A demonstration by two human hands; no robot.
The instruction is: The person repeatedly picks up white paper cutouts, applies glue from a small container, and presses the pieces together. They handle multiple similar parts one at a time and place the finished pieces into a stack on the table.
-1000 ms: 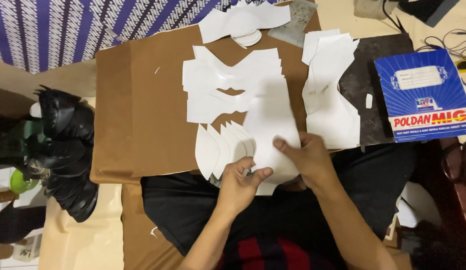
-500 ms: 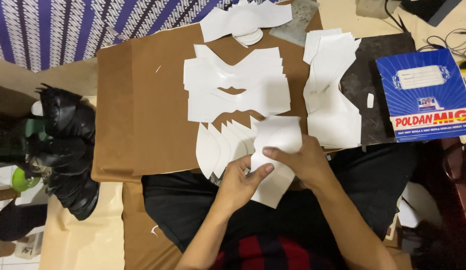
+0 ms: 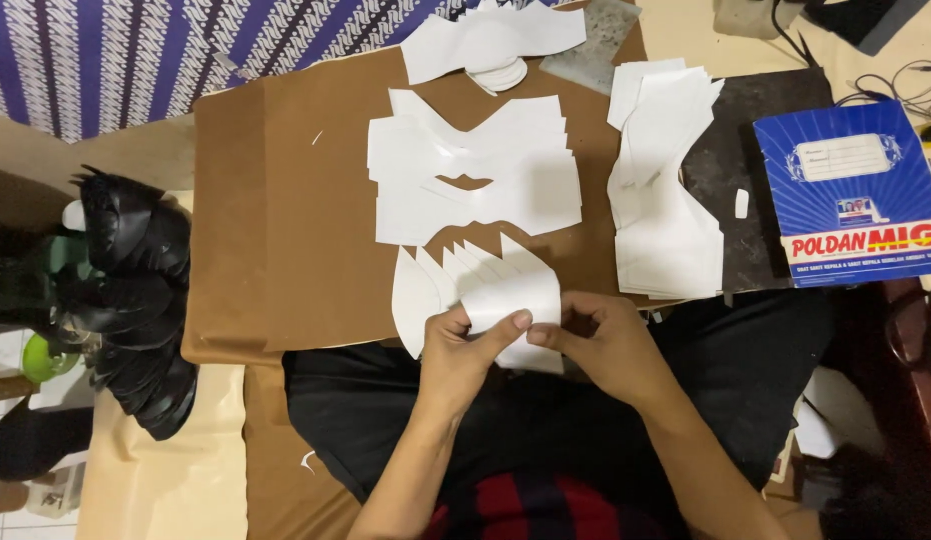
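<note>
Both hands hold one white cut paper piece [image 3: 513,300] just above my lap, at the near edge of a brown board [image 3: 286,220]. My left hand [image 3: 464,347] pinches its lower left side with thumb on top. My right hand [image 3: 601,340] grips its right side. Beside the held piece, a fan of pointed white paper pieces [image 3: 426,285] lies on the board's near edge. Farther out lies a stack of white cut shapes [image 3: 476,180].
Another white paper stack [image 3: 666,190] lies on a dark mat [image 3: 756,150] at right, beside a blue box [image 3: 854,195]. More white pieces [image 3: 486,40] sit at the board's far edge. Black leather pieces [image 3: 136,290] are piled at left. Patterned purple cloth [image 3: 106,50] hangs beyond.
The large white piece was lifted off the board and drawn toward my lap; it now looks smaller between both hands, and the pointed pieces behind it show.
</note>
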